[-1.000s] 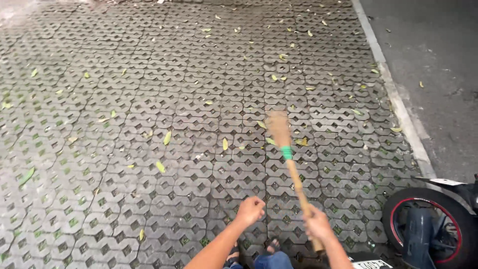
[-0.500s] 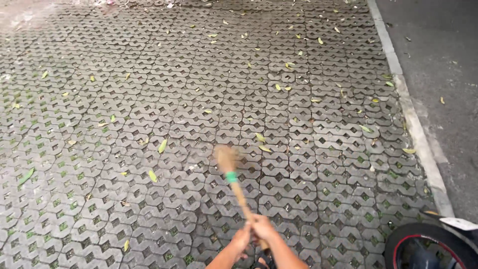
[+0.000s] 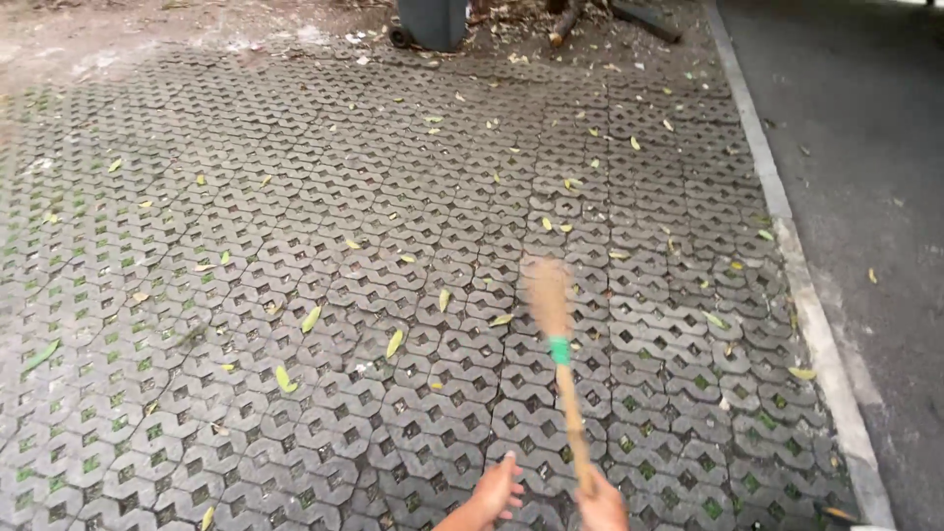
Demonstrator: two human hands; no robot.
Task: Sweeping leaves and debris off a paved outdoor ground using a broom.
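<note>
At the bottom edge of the frame, right of centre, the right hand is wrapped around the lower end of a broom, gripping its wooden handle. Just to its left, the left hand is off the handle, fingers loosely spread and half open, holding nothing; a short stretch of forearm runs down out of the picture below it.

The broom rises from the right hand toward the middle of the frame, leaning slightly left. A green band binds the handle where the bristles begin, and the straw-coloured bristle head above it is blurred, so whether it touches the ground cannot be told.

Around it spreads a pavement of grey interlocking pavers with small openings where bits of green grow. Yellow and green fallen leaves lie scattered over it, several just left of the bristles and more toward the upper right. A pale concrete kerb runs down the right side, with dark asphalt road beyond it. At the top centre stands the base of a dark wheeled bin, with sticks and debris beside it on bare dirt.
</note>
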